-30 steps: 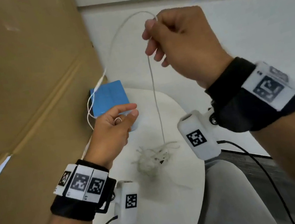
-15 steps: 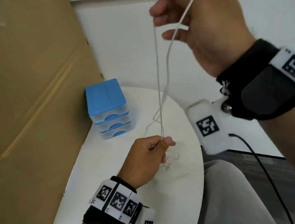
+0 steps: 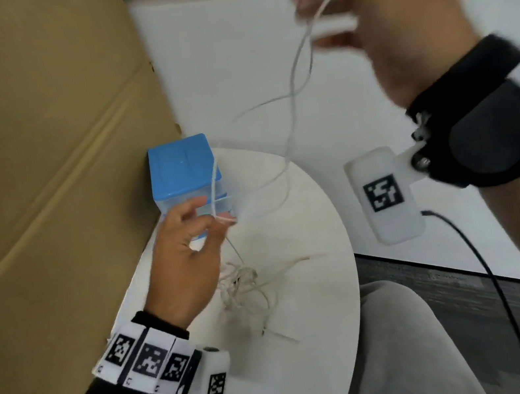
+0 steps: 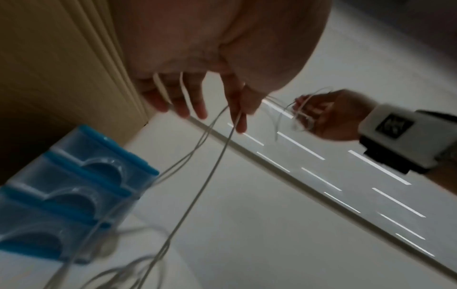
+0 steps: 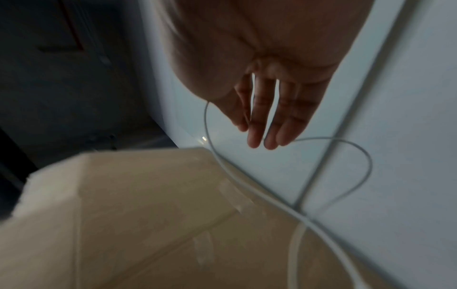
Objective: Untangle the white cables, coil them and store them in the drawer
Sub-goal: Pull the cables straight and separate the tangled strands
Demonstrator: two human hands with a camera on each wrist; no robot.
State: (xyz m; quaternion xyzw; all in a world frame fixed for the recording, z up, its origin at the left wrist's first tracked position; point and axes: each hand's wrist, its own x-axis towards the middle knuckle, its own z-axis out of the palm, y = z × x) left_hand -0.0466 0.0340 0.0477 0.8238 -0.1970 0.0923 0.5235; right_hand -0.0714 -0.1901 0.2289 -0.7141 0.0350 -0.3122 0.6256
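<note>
Head view: the right hand (image 3: 392,10), raised high and blurred, grasps a loop of white cable (image 3: 293,86), apparently with its plug (image 3: 332,26) across the fingers. The cable hangs down in 2 strands that cross in mid-air and reach the left hand (image 3: 185,255), whose thumb and forefinger pinch it just in front of the blue drawer unit (image 3: 183,172). Below that hand, a tangle of white cables (image 3: 246,286) lies on the white counter (image 3: 315,360). The drawer unit stands at the counter's far edge, against a cardboard sheet (image 3: 38,166). Left wrist view: the unit's 3 drawers (image 4: 74,195) are closed, and 2 strands run from the fingers (image 4: 237,109) down past them.
</note>
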